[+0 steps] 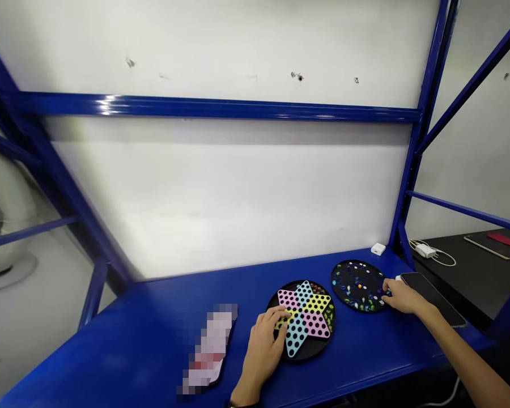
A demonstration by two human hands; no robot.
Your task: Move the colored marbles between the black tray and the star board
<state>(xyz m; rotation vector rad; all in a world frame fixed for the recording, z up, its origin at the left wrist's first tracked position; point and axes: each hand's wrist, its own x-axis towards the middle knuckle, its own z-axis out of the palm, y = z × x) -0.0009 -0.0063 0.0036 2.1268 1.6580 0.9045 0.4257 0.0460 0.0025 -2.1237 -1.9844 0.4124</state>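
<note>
Round black star board [306, 320], flat on the blue table [153, 323], near the front edge. Carries a six-pointed star of pink, yellow and light-blue fields full of holes. Holds small coloured marbles in the dark pockets along its far and right rim.

Left hand [266, 345] on the star board's left side: palm down, fingers loosely bent and slightly spread, fingertips on the pink and yellow fields, gripping nothing that shows.

Just right of the star board and slightly behind it, a round black tray [359, 286]. Contains many small marbles, mostly along its near rim, plus an orange one near the middle.

Right hand [402, 296] at that tray's right rim, fingers curled down among the marbles; cannot tell whether a marble is pinched.

Farther right of the star board, a dark phone [433, 297] lying just beside the right hand. Behind the tray, a small white block [378, 249] against the wall.

Left of the star board, a blurred oblong thing [210, 354] lying apart from the left hand.

Well right of the star board, on a black surface, a white charger with its cable [427, 251].
</note>
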